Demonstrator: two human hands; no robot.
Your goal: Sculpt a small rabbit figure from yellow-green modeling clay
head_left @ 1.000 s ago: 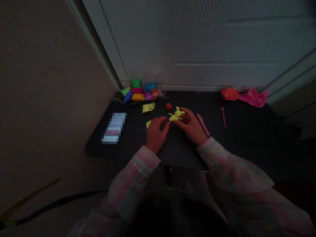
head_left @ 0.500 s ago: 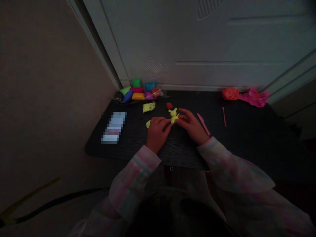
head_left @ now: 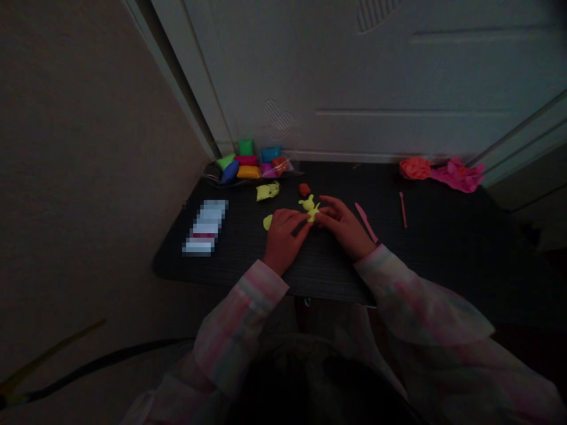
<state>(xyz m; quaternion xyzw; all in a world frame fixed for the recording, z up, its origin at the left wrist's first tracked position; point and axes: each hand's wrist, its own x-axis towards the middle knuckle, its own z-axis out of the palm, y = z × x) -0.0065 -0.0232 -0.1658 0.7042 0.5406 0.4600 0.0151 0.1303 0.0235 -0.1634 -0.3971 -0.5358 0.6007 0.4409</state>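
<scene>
A small yellow clay figure [head_left: 309, 207] with ear-like bits stands near the middle of the dark table [head_left: 443, 248]. My left hand [head_left: 283, 239] and my right hand [head_left: 343, 224] meet at its base, and the fingertips of both pinch it. A small yellow clay lump [head_left: 267, 222] lies just left of my left hand. A red clay bit [head_left: 303, 189] sits right behind the figure. An opened yellow clay packet [head_left: 267, 191] lies further left.
Several coloured clay packets [head_left: 248, 162] are heaped at the back left corner. A pink knife-shaped tool [head_left: 365, 221] and a thin pink stick [head_left: 402, 209] lie to the right of my right hand. Crumpled pink and orange wrappers [head_left: 443, 171] lie at the back right. A door stands behind the table.
The figure moved slightly left and down toward the table. My left hand's fingers closed in on its base to meet my right hand.
</scene>
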